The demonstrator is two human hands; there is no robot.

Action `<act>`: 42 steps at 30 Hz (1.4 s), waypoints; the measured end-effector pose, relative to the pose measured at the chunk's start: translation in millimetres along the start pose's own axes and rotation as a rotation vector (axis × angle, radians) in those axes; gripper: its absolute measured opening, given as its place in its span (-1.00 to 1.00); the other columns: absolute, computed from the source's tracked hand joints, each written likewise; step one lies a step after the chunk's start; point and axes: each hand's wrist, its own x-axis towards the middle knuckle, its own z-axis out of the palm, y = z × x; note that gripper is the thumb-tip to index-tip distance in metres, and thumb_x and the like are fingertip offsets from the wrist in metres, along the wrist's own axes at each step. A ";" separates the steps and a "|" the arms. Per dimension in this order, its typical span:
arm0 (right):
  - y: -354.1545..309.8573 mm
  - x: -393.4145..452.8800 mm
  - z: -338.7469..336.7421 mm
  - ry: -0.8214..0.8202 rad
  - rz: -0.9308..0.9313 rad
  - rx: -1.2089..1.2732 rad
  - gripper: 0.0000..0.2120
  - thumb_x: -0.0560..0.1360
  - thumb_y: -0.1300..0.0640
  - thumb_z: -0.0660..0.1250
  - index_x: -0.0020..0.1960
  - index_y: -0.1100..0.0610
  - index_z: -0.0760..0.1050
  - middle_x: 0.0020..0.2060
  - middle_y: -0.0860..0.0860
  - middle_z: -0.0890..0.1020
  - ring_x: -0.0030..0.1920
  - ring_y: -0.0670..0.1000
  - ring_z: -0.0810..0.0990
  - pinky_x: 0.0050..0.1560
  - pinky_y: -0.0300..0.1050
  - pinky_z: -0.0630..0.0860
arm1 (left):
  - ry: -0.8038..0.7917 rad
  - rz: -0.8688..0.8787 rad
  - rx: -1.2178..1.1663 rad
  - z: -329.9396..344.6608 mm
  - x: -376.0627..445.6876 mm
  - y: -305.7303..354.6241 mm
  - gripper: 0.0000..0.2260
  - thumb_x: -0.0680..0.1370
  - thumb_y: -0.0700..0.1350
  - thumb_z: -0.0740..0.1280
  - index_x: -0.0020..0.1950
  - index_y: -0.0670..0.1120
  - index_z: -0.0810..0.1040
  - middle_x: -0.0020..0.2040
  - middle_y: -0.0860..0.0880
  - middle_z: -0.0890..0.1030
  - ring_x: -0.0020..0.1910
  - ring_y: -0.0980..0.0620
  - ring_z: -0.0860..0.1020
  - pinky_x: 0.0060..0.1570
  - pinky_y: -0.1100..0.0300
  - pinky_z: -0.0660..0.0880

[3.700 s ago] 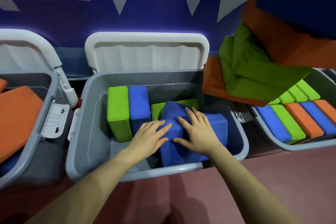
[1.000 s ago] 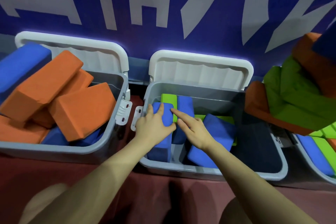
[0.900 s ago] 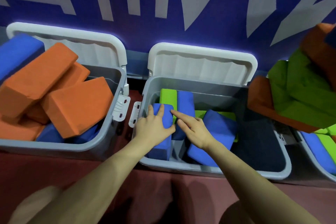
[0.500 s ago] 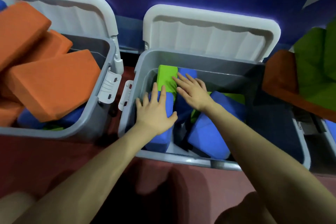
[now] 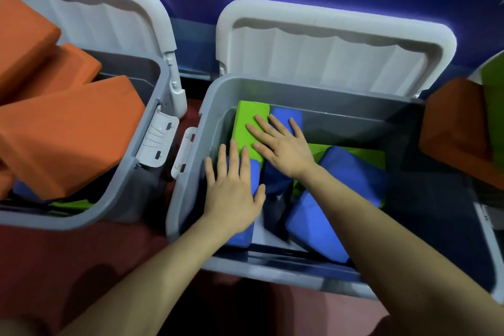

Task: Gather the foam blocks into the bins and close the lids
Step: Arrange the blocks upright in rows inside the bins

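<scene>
Partly, left hand (image 5: 234, 194) hides blue block (image 5: 240, 236).

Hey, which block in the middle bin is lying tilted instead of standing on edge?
The big blue block at the right of the middle bin; it leans diagonally, while the green block and the other blue ones stand upright in a row.

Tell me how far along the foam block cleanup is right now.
Partly done. The middle bin already holds green and blue blocks. In hand: the left hand presses a blue block and the right hand a green block, both flat. Left: orange blocks overfill the left bin, and both lids stand open.
</scene>
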 end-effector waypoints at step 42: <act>69.7 -93.4 18.6 -0.189 0.566 0.020 -0.32 0.59 -0.29 -0.03 0.57 -0.06 -0.22 0.53 0.13 -0.29 0.53 0.24 -0.22 0.45 0.21 -0.24 | 0.091 0.242 0.077 18.3 30.7 -8.4 -0.54 0.57 0.10 0.00 0.46 0.12 0.35 0.46 -0.04 0.37 0.43 -0.15 0.34 0.37 -0.12 0.07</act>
